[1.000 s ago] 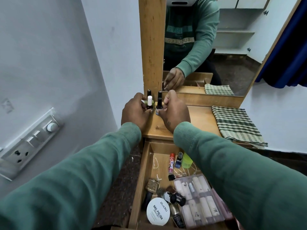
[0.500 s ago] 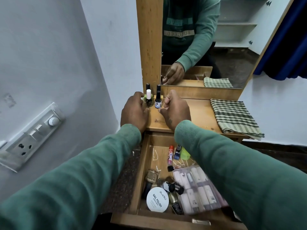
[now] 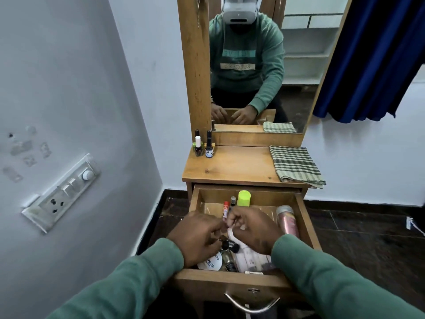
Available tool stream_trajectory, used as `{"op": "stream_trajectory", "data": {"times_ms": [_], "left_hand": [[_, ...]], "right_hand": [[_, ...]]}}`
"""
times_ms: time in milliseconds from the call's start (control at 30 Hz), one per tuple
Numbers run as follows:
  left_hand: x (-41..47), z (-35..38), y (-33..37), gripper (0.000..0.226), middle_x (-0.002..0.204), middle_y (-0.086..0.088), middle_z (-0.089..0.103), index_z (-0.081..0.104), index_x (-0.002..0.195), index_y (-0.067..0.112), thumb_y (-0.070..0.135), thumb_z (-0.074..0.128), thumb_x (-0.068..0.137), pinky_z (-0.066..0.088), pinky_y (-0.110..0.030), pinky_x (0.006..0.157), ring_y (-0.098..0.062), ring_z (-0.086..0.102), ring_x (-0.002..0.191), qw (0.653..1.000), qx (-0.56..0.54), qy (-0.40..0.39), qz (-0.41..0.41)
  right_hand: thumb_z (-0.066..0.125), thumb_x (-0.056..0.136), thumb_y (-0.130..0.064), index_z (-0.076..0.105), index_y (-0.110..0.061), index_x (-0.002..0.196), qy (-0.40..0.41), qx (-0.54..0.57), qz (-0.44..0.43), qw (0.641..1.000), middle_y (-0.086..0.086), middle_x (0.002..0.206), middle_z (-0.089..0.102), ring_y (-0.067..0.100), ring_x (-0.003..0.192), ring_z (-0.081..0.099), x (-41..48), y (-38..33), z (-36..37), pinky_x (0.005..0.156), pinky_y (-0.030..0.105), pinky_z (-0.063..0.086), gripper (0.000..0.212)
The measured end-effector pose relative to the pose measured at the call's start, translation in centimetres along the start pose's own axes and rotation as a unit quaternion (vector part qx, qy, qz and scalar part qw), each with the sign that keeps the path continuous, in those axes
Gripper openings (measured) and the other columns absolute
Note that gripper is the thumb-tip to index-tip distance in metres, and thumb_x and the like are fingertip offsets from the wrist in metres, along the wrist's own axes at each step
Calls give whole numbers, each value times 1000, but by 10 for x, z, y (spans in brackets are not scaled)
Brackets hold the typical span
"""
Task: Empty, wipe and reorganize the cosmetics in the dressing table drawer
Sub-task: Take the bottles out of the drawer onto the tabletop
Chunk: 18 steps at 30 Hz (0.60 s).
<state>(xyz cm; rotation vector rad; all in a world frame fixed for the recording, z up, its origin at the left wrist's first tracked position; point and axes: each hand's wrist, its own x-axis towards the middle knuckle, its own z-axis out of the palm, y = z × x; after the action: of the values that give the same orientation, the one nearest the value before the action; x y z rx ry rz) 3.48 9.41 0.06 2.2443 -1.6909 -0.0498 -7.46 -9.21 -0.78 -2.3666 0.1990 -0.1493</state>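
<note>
Wooden dressing-table surface point(image 3: 234, 166) behind the open drawer point(image 3: 307, 217), with two upright nail-polish bottles point(image 3: 203, 147) beyond the drawer's back-left corner and a folded checked cloth point(image 3: 296, 164) beyond its back-right corner. The drawer is largely full. A green-capped bottle point(image 3: 244, 198) and a red-capped tube point(image 3: 225, 209) sit near its back wall and a pink can point(image 3: 287, 221) lies along its right wall. A round white tin point(image 3: 210, 263) and a clear pouch point(image 3: 250, 256) lie near its front wall, and small dark-capped bottles point(image 3: 226, 244) are crowded at its middle. Emptying is judged to be at an early stage, and wiping has not yet begun.

Risk: the small bottles lie touching one another, so a lift of several at once could let one slip. It would drop back onto the rest or over the drawer's left wall to the floor (the bottles look like glass, so cracking or leaking is plausible). A sleeve dragged across the drawer's front wall could also tip items.

Left hand point(image 3: 197, 238), over the drawer's middle-left: fingers curled downward, tips at the dark caps. Right hand point(image 3: 253, 229), over the drawer's middle: fingers curled, thumb and forefinger drawn close beside something pale. Blur hides the contact, so it cannot be told whether either hand actually grips anything.
</note>
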Motion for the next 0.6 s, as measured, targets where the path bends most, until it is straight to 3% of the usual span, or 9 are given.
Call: {"op": "stream_trajectory", "data": {"times_ms": [100,167,400,500,600], "left_hand": [[-2,9,-1,51,98,19,66,61,104,35,73,66,72,32,-27,93,-5,55,95,999,20,-26,-6],[1,10,-1,61,106,17,66,60,108,34,77,70,65,31,-29,98,-7,55,105,996,55,-65,-3],[5,9,5,37,116,7,67,61,117,31,42,74,84,34,-37,103,-19,56,115,989,118,-90,4],[5,7,7,31,114,5,68,62,115,29,34,71,86,39,-37,100,-20,58,112,990,107,-94,-5],[6,8,9,27,109,2,67,63,112,25,31,69,86,44,-37,95,-21,60,104,991,97,-95,-6]], "right_hand": [[69,80,-15,66,-28,93,-27,12,5,1000,-20,93,65,4,87,60,-14,5,-4,76,29,53,19],[76,77,-21,65,-29,98,-45,-7,0,999,-17,98,62,4,90,58,-16,6,-4,77,30,52,25],[86,74,-30,57,-33,99,-93,-113,-12,989,-18,96,54,11,88,56,-17,8,7,70,24,45,38],[86,74,-31,61,-30,110,-98,-139,-18,985,-12,110,64,15,99,59,-13,10,12,84,33,51,43],[85,76,-29,62,-29,110,-93,-154,-24,983,-10,108,66,14,96,59,-11,11,15,84,34,52,41]]}}
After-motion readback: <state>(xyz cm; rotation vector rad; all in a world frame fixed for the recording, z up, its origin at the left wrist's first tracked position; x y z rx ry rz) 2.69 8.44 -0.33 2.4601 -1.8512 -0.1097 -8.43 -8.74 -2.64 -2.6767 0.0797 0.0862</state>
